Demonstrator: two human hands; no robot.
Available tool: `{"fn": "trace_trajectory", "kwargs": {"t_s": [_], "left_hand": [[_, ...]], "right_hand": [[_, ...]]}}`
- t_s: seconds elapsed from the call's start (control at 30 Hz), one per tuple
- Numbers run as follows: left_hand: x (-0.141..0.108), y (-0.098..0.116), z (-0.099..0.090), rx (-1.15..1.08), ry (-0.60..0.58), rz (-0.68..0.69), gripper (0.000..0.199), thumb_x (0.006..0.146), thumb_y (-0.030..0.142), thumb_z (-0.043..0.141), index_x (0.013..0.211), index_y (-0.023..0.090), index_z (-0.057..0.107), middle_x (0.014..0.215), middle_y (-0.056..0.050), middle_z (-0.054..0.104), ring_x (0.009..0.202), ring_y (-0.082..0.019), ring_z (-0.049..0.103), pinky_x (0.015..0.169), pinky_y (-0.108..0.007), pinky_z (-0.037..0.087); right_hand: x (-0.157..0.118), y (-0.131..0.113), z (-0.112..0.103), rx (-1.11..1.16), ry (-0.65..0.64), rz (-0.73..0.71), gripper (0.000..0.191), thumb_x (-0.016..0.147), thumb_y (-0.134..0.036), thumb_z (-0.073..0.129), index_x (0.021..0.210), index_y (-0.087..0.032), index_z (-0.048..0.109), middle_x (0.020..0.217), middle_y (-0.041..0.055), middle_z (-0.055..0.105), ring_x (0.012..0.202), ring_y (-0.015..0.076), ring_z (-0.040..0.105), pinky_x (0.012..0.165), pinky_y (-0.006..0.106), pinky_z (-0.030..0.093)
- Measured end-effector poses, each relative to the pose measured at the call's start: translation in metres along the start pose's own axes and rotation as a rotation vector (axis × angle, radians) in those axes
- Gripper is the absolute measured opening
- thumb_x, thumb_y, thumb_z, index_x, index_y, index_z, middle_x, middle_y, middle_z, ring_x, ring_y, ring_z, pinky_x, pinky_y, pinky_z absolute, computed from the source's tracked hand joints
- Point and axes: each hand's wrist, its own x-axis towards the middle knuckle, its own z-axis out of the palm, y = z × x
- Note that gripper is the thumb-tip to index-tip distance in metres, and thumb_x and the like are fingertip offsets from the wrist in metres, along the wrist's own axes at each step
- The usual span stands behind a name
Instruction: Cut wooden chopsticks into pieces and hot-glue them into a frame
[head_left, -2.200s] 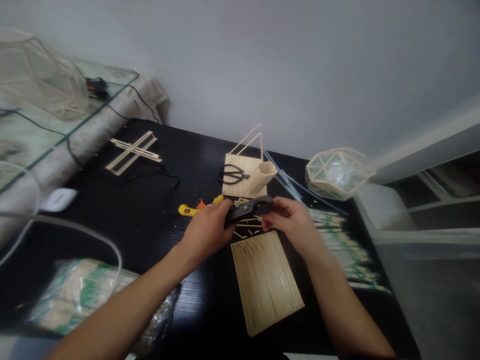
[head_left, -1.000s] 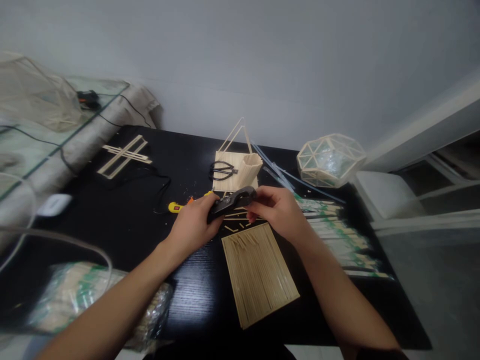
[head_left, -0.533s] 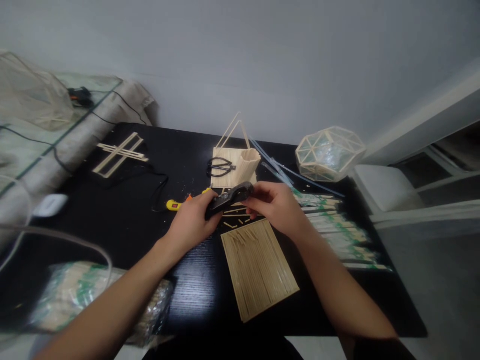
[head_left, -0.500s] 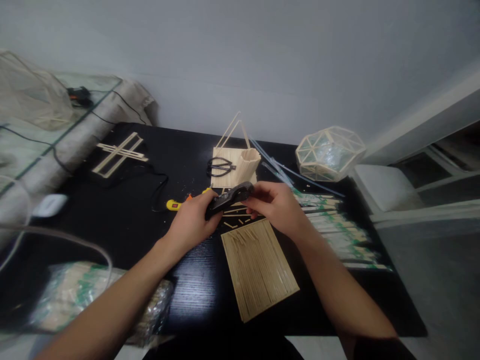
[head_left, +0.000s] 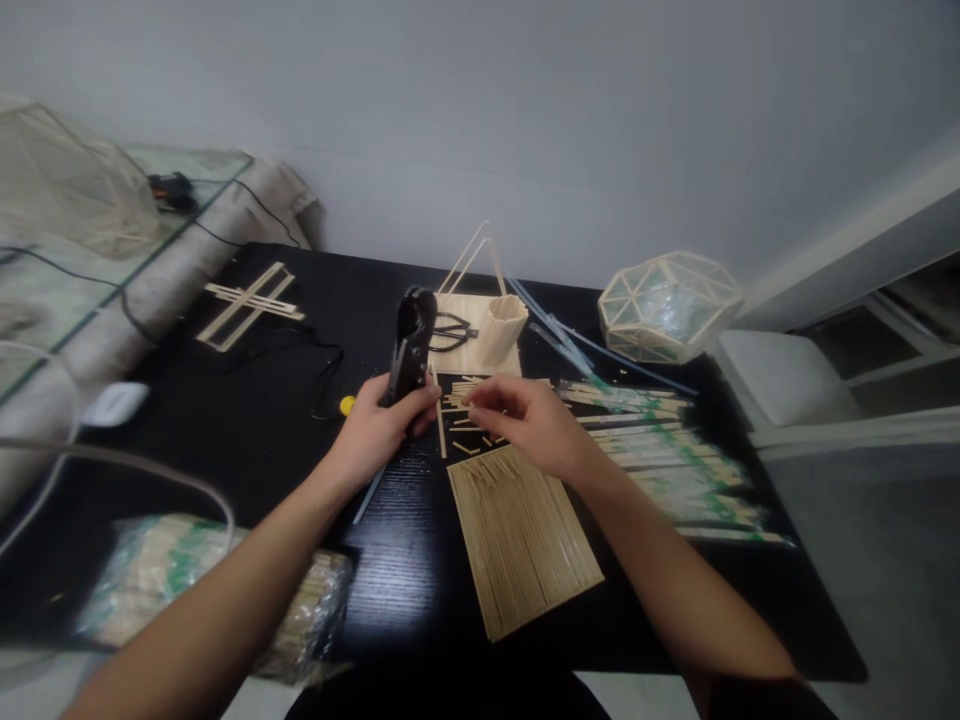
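Note:
My left hand [head_left: 382,420] is wrapped round a black plier-like cutter [head_left: 411,350], its curved head pointing up. A thin wooden stick [head_left: 441,430] stands at the left thumb and seems pinched by the same hand. My right hand [head_left: 525,420] hovers over loose sticks with thumb and fingertips pressed together; whether a small piece is between them I cannot make out. Below lies a flat panel of glued sticks [head_left: 525,545], with several short cut pieces [head_left: 495,468] on its upper end. Behind the hands, black-handled scissors [head_left: 450,332] lie on a stick base beside a round stick holder [head_left: 501,330].
Bundled sticks in green-marked wrappers [head_left: 675,450] spread at the right. A faceted stick frame [head_left: 671,305] stands at the back right. Crossed sticks [head_left: 251,305] and a black cord [head_left: 326,385] lie at the left. A plastic-wrapped pack [head_left: 157,570] sits near the front left.
The cutter has swung from lying across between both hands to upright in my left hand. My right hand has come off its head and moved slightly down. A stick now shows at the left thumb.

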Motion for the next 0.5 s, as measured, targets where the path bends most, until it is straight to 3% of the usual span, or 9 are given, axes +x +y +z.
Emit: {"fn": "trace_trajectory", "kwargs": {"t_s": [0.17, 0.5], "left_hand": [[-0.001, 0.000, 0.001, -0.125, 0.007, -0.006, 0.027, 0.090, 0.038, 0.075, 0.078, 0.018, 0.062, 0.059, 0.005, 0.052, 0.054, -0.010, 0.045, 0.056, -0.024, 0.036], [-0.002, 0.002, 0.003, -0.008, 0.007, 0.036, 0.027, 0.088, 0.041, 0.076, 0.083, 0.017, 0.066, 0.064, 0.003, 0.056, 0.056, -0.010, 0.048, 0.055, -0.025, 0.039]], "right_hand": [[-0.001, 0.009, 0.015, 0.203, -0.075, 0.124, 0.025, 0.079, -0.031, 0.086, 0.098, -0.020, 0.074, 0.086, 0.0008, 0.074, 0.077, 0.0151, 0.070, 0.071, 0.030, 0.059], [-0.003, 0.004, 0.021, 0.390, -0.099, 0.251, 0.037, 0.067, -0.039, 0.098, 0.084, -0.019, 0.072, 0.078, -0.0015, 0.074, 0.072, 0.0132, 0.073, 0.073, 0.028, 0.063]]}}
